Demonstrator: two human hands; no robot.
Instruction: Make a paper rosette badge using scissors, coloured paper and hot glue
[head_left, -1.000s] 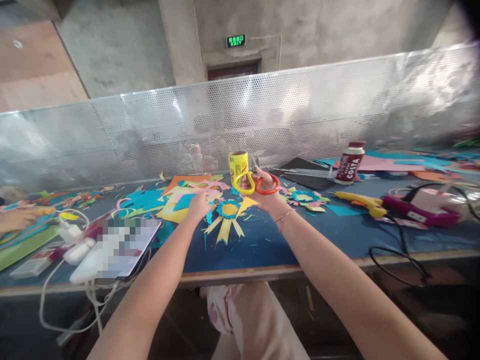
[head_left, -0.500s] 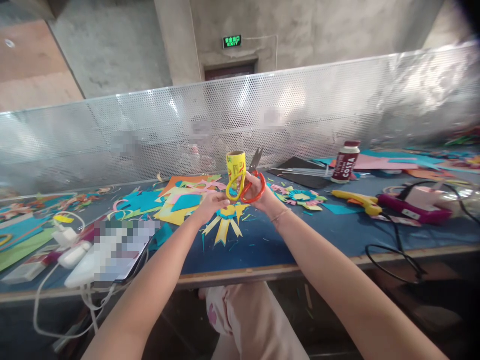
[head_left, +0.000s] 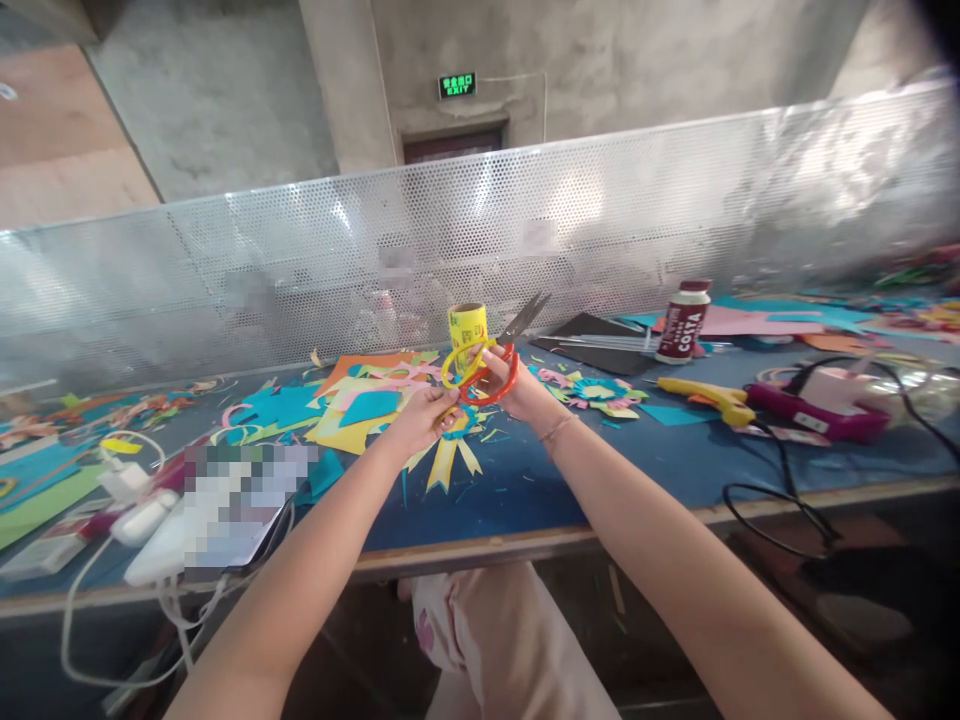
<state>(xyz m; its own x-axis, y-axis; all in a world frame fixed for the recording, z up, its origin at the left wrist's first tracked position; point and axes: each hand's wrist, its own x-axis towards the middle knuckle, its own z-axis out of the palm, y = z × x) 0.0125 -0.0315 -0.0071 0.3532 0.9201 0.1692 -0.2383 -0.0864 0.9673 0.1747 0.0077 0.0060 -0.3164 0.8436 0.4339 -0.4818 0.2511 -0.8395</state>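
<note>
Right hand [head_left: 523,390] first: I have it reaching forward over the table, forearm slanting in from the lower right, fingers curled around metal-bladed scissors [head_left: 510,345] with one yellow and one red loop handle. Their blades point away and up to the right, slightly parted. My left hand [head_left: 421,420] is angled inward, its fingertips drawn in close by the red loop; some yellow shows there, but I cannot tell whether they grip anything. Below both hands, a blue paper rosette with yellow ribbon tails [head_left: 440,468] lies partly hidden on the blue tabletop [head_left: 525,505]. Just behind the scissors, a yellow printed cylinder [head_left: 468,325] stands upright, open at the top; from this angle I cannot tell what it contains. Farther right, a dark-red-and-white COSTA bottle [head_left: 683,322] stands capped, its contents hidden. Nearer than the bottle lies a yellow glue gun [head_left: 709,398].
</note>
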